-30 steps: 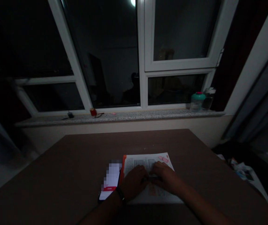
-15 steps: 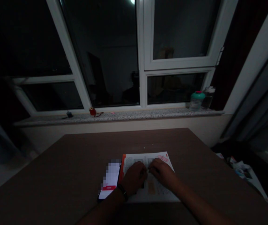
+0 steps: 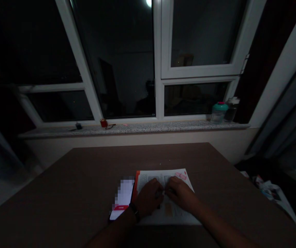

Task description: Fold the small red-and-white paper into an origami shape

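Note:
Both hands are close together over the printed page of a book (image 3: 153, 217) with an orange edge, lying on the table. My left hand (image 3: 150, 197), a dark band on its wrist, has its fingers curled and pinched. Facing it, my right hand (image 3: 181, 193) is also pinched, its fingertips almost meeting the left ones. A tiny pale bit shows between the fingertips; it is too small and dark to name. Pink paper pieces (image 3: 180, 176) lie at the page's upper right. Left of the book is a phone (image 3: 123, 198) with its screen lit.
The brown table (image 3: 67, 193) reaches toward a stone windowsill (image 3: 142, 127). On the sill stand a green-lidded bottle (image 3: 218, 113), a clear bottle (image 3: 231, 109), a small red jar (image 3: 103, 123) and a dark small bottle (image 3: 78, 126). Papers (image 3: 272, 193) lie beyond the table's right edge.
The view has shifted slightly. The hands stay pinched over the page, and a pale bit shows a little more plainly between the fingertips.

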`<state>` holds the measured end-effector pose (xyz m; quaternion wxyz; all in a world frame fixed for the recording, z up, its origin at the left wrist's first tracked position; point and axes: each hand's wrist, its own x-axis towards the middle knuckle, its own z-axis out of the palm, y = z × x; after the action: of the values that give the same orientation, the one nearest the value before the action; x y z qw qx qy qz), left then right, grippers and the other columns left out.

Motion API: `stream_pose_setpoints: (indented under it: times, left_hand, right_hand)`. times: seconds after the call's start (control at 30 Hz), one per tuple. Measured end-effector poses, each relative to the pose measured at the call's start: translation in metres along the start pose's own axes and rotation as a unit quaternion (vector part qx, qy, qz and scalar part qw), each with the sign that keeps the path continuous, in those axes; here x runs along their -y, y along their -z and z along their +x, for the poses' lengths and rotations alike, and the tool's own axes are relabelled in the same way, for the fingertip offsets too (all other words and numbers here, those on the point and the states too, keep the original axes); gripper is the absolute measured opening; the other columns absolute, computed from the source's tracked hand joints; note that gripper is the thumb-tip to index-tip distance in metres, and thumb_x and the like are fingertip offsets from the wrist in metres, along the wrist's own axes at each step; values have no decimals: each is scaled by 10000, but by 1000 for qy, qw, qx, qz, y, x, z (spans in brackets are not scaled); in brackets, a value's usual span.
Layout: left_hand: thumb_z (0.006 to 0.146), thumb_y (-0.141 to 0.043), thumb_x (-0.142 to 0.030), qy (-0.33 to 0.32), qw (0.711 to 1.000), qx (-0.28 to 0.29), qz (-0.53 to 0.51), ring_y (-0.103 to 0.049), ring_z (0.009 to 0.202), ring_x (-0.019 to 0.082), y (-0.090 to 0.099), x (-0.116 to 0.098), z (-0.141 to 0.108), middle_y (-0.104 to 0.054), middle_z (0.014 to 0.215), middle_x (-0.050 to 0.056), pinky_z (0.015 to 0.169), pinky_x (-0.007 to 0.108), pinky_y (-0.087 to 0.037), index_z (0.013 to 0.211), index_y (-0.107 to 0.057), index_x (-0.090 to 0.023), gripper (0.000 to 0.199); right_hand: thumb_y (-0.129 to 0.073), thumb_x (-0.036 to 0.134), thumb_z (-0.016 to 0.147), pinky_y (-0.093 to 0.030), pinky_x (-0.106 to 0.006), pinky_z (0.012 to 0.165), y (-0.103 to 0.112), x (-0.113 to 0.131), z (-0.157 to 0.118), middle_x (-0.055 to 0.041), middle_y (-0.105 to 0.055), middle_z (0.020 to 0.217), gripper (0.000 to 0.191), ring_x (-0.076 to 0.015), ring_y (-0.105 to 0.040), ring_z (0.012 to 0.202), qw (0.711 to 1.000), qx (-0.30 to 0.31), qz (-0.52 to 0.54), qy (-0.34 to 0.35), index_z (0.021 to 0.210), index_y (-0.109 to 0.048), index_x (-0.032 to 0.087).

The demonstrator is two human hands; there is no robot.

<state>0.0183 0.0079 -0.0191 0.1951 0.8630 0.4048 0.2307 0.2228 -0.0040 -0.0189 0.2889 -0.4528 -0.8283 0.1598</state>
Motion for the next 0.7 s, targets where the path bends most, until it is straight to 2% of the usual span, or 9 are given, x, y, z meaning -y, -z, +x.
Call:
stream_pose_setpoints:
  times: [0.23, 0.53, 0.7]
  left_hand:
    - [742, -580, -88, -6, 1000, -15, 6, -522, 887, 194, -1, -1, -1, -550, 956, 21, 773, 287, -407, 914, -531, -194, 208]
    - [791, -617, -142, 6, 1000, -9, 22, -523, 938, 208, -2, 2, -3, -558, 1014, 33, 812, 305, -412, 935, -559, -200, 166]
    - [800, -639, -160, 5, 1000, -19, 20, -527, 921, 214, -2, -1, -2, -550, 993, 40, 805, 315, -418, 936, -563, -193, 160]
  right_hand:
    - [-645, 152, 837, -401, -306, 795, 0, 0, -1, -29, -592, 882, 45, -203, -542, 908, 1000, 9, 14, 4, 840, -631, 194]
    - [-650, 131, 828, -394, -276, 738, -3, -2, -1, -6, -580, 840, 85, -179, -542, 845, 999, 4, 38, -10, 800, -602, 196]
    - [-627, 94, 828, -404, -251, 722, 0, -1, -2, -1, -567, 874, 113, -160, -554, 841, 997, -2, 76, 13, 816, -590, 200]
